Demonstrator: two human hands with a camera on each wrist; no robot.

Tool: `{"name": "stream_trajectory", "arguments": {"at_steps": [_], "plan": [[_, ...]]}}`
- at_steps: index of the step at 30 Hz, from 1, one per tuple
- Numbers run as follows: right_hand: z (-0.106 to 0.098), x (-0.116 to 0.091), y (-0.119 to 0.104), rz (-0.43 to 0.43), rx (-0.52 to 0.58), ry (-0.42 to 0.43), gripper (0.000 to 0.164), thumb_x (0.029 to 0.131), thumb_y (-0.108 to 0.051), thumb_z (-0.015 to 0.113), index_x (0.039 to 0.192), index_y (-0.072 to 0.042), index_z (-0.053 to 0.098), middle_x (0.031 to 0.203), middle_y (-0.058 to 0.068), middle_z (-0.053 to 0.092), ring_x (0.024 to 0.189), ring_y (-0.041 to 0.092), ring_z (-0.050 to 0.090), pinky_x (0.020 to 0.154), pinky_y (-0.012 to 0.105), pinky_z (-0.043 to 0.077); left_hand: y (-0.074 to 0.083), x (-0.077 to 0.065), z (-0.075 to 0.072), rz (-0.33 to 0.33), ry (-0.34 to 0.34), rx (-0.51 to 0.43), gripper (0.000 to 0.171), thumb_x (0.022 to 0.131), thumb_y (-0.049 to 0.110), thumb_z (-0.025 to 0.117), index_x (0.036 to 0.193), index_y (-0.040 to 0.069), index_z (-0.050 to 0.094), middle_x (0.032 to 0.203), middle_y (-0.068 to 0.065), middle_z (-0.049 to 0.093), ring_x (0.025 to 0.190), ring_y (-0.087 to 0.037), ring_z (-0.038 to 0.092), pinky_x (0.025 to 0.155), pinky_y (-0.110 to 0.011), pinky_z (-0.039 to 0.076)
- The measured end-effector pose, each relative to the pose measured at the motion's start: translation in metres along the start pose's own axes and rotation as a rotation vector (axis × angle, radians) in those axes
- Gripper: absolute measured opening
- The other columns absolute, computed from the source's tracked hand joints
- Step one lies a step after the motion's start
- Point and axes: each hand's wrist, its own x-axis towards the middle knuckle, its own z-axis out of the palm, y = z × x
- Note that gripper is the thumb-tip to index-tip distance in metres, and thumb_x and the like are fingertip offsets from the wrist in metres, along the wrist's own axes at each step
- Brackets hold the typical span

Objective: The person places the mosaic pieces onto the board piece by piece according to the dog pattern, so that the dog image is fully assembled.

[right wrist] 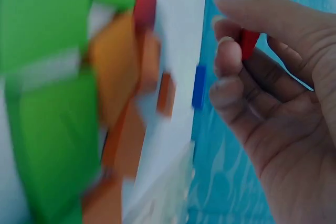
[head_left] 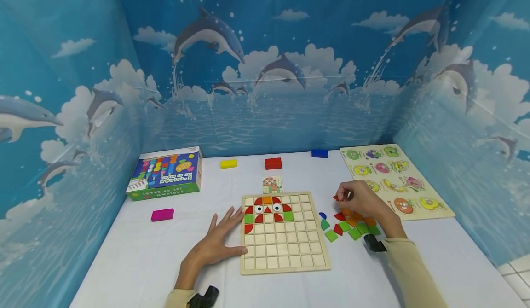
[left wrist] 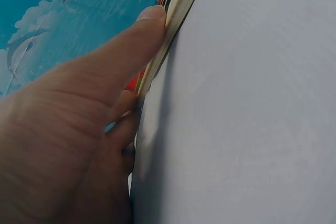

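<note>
The two hands are well apart. The left hand [head_left: 217, 243] has its fingers spread and straight, and its thumb and fingertips touch the left edge of the board [head_left: 285, 270]. The right hand [head_left: 360, 200] pinches a red piece [right wrist: 249, 43] between thumb and fingers, at the far side of the loose pieces [head_left: 355, 233] on the worktop [head_left: 223, 183].

The board lies flat in front of the person, divided into seven rows of seven compartments. The far row holds an orange square [head_left: 267, 200] in the third compartment from the left, with a red piece on either side. The second row holds, from the left, a red piece, an eye [head_left: 258, 209], a red triangle [head_left: 267, 210], another eye and a red piece. The third has green squares in the first and fifth compartments and red pieces in the second and fourth. The fourth has a red piece in its first.

The loose pieces lie to the right of the board, several overlapping: green squares, orange squares, red pieces, a teal one and a blue half-round.

A card [head_left: 272, 184] lies just beyond the board. The carton [head_left: 163, 172] stands far left; its contents cannot be seen. Four blocks, yellow [head_left: 228, 164], red [head_left: 273, 163], blue [head_left: 319, 153] and magenta [head_left: 162, 214], are spread about. The fruit board [head_left: 434, 212] lies far right.
</note>
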Motion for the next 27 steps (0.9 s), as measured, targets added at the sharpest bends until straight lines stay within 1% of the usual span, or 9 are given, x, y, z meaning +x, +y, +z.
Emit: {"name": "stream_trajectory", "arguments": {"at_steps": [4,8,10,12,15,18,20,24,27], "plan": [[0.010,0.005,-0.014,-0.046,0.070,-0.052,0.014,0.087,-0.005,0.090,0.088,-0.010,0.077,0.085,-0.003,0.072,0.072,0.014,0.060,0.065,0.022,0.057,0.000,-0.001,0.000,0.005,0.000,-0.006,0.103,0.086,0.043,0.091,0.170,0.020,0.036,0.180,0.003,0.023,0.169,-0.028,0.006,0.133,-0.058,-0.014],[0.022,0.011,-0.023,-0.142,0.186,-0.116,0.008,0.090,0.000,0.086,0.095,-0.004,0.082,0.096,0.006,0.079,0.084,0.018,0.070,0.077,0.025,0.064,0.000,0.000,0.000,0.004,0.003,-0.005,0.103,0.086,0.043,0.091,0.170,0.020,0.036,0.180,0.003,0.023,0.168,-0.028,0.006,0.133,-0.058,-0.014],[0.030,0.013,-0.027,-0.160,0.240,-0.139,0.008,0.091,0.001,0.084,0.098,-0.003,0.082,0.100,0.008,0.080,0.089,0.019,0.073,0.082,0.026,0.066,0.000,-0.001,0.000,0.007,0.002,-0.003,0.103,0.086,0.043,0.091,0.170,0.020,0.036,0.180,0.003,0.023,0.168,-0.028,0.006,0.133,-0.058,-0.014],[0.039,0.016,-0.034,-0.155,0.274,-0.149,0.010,0.091,0.002,0.083,0.099,-0.003,0.081,0.099,0.008,0.080,0.088,0.021,0.074,0.080,0.028,0.066,0.000,-0.001,0.000,0.009,0.001,-0.001,0.103,0.087,0.043,0.091,0.170,0.019,0.036,0.180,0.003,0.023,0.168,-0.028,0.006,0.134,-0.057,-0.014],[0.054,0.019,-0.046,-0.150,0.280,-0.147,0.015,0.090,-0.001,0.085,0.104,-0.005,0.080,0.096,0.005,0.078,0.083,0.018,0.072,0.077,0.026,0.065,-0.001,-0.001,0.000,0.013,0.000,0.006,0.103,0.087,0.043,0.091,0.170,0.018,0.036,0.180,0.003,0.023,0.168,-0.027,0.006,0.134,-0.057,-0.013],[0.070,0.021,-0.060,-0.170,0.290,-0.163,0.023,0.090,-0.003,0.087,0.112,-0.003,0.079,0.096,0.004,0.078,0.081,0.015,0.069,0.076,0.025,0.063,-0.001,0.000,0.000,0.013,0.001,0.010,0.102,0.087,0.043,0.090,0.170,0.019,0.036,0.180,0.003,0.023,0.168,-0.028,0.006,0.134,-0.058,-0.013],[0.081,0.022,-0.068,-0.180,0.305,-0.186,0.024,0.090,-0.005,0.087,0.113,-0.003,0.081,0.096,0.003,0.078,0.081,0.014,0.068,0.075,0.024,0.063,-0.002,-0.001,0.000,0.012,0.002,0.010,0.102,0.087,0.043,0.090,0.170,0.019,0.036,0.180,0.002,0.023,0.168,-0.028,0.006,0.134,-0.058,-0.013],[0.101,0.023,-0.079,-0.199,0.339,-0.214,0.016,0.090,-0.006,0.087,0.106,-0.007,0.084,0.094,0.001,0.079,0.079,0.012,0.067,0.072,0.022,0.061,-0.002,-0.001,0.000,0.011,0.000,0.007,0.103,0.087,0.044,0.090,0.170,0.019,0.036,0.180,0.003,0.022,0.168,-0.028,0.006,0.133,-0.057,-0.014],[0.114,0.024,-0.087,-0.188,0.363,-0.220,0.011,0.090,-0.005,0.087,0.100,-0.009,0.085,0.091,0.000,0.079,0.075,0.012,0.067,0.069,0.021,0.059,-0.002,-0.001,-0.001,0.006,-0.005,0.014,0.103,0.087,0.045,0.090,0.171,0.020,0.035,0.180,0.005,0.021,0.168,-0.027,0.006,0.133,-0.057,-0.014]]}}
